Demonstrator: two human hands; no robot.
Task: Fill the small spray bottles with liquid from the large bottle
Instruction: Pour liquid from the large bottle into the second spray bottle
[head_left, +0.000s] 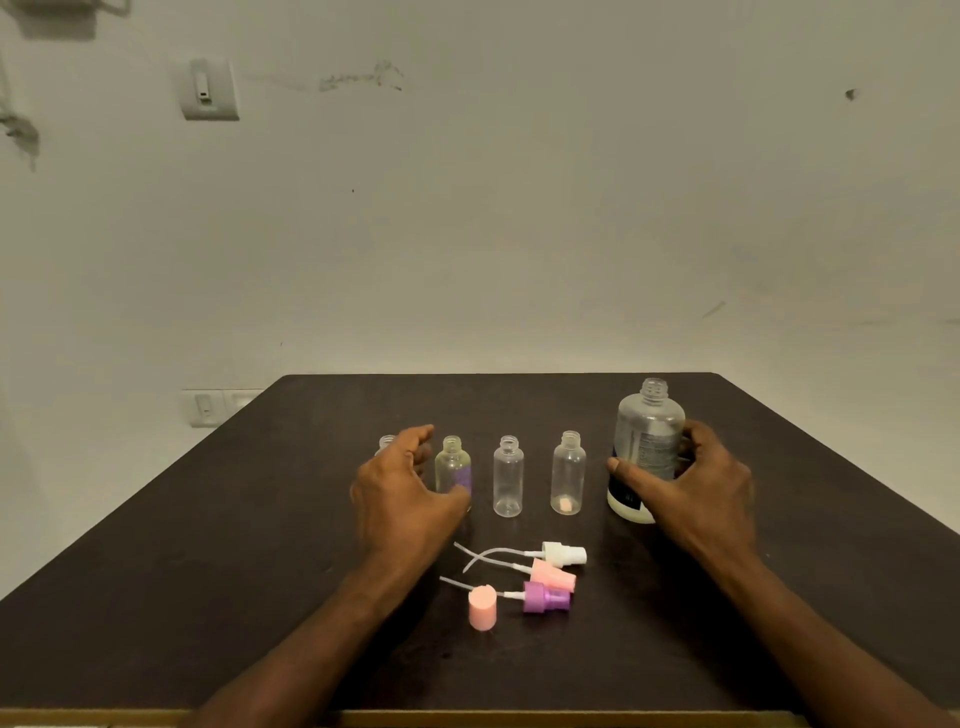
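Several small clear bottles stand uncapped in a row on the dark table (208, 545): one mostly hidden behind my left hand (386, 442), one with a purple tint (453, 467), a plain one (508, 478), and one with a pink bit at its bottom (568, 474). The large clear bottle (647, 441), uncapped with a little white liquid at its base, stands at the right. My right hand (685, 483) wraps around it. My left hand (405, 488) hovers open beside the purple-tinted bottle.
Three spray heads with dip tubes lie near the front: white (563, 554), pink (553, 574), purple (545, 597). A pink cap (482, 608) stands beside them. A wall rises behind the table; its front edge is close to me.
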